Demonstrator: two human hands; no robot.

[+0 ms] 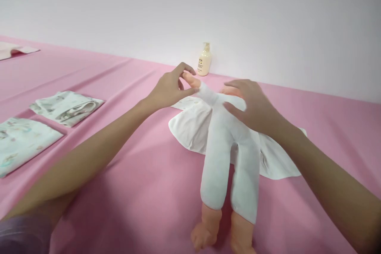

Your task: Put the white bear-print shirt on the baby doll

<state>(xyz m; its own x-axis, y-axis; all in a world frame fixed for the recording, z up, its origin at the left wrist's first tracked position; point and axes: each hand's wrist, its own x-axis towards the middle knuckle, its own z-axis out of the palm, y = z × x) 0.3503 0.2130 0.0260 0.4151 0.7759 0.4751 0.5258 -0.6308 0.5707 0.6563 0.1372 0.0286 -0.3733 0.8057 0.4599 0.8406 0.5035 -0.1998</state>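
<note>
A baby doll [222, 147] in a soft white body lies on its back, its bare feet towards me. Under its upper body a white garment [190, 127] is spread out to both sides. My left hand [171, 87] has its thumb and fingers around the doll's small hand, at the end of an arm raised to the left. Over the doll's chest and its other side, my right hand [250, 101] is spread with thumb and fingers apart. It covers part of the doll's upper end, and whether it presses on the doll is unclear.
A cream pump bottle [204, 60] stands by the white wall behind the doll. Two folded patterned cloths [70, 107] lie at the left on the pink sheet [133, 198]. A pale pink cloth [14, 49] is at the far left.
</note>
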